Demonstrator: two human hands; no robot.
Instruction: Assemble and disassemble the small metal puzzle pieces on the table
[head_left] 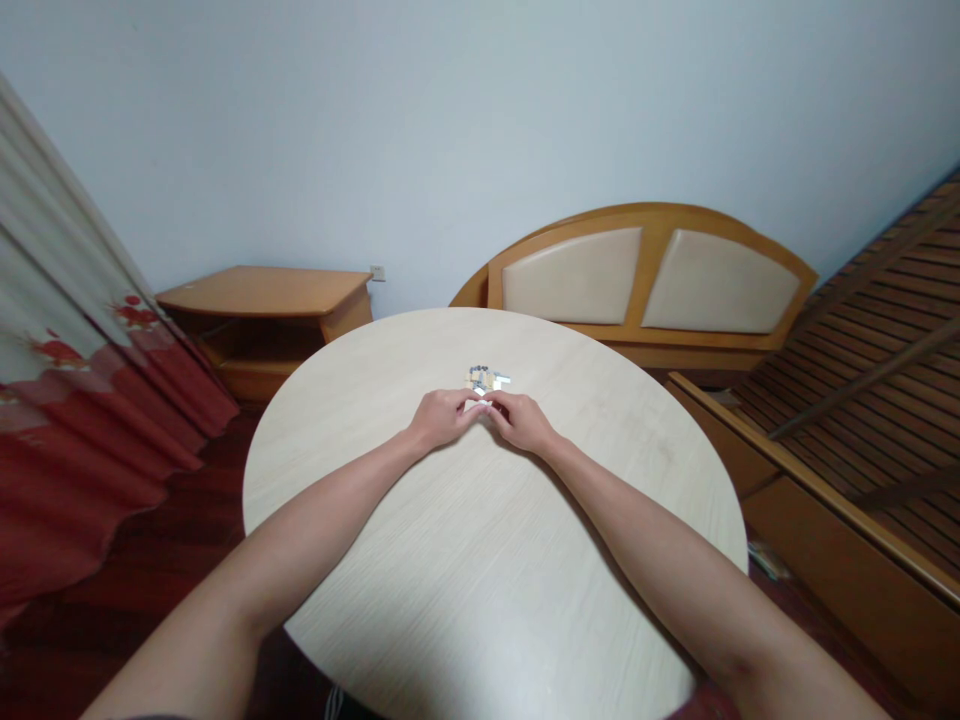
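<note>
A small heap of little pale blocks with dark and white bits (pixel 487 380) lies near the middle of a round cream wood-grain table (pixel 480 570). My left hand (pixel 442 418) and my right hand (pixel 521 420) rest on the tabletop just in front of the heap, with their fingertips meeting. A small white piece (pixel 475 405) shows at the fingertips. At this size, I cannot tell whether either hand grips it. The exact kind of blocks is too small to make out.
A red-and-cream curtain (pixel 82 370) hangs at the left, beside a wooden bedside cabinet (pixel 262 300). A padded wooden headboard (pixel 645 280) stands behind the table, and a slatted wooden bed frame (pixel 847 400) lies to the right. The floor is dark red.
</note>
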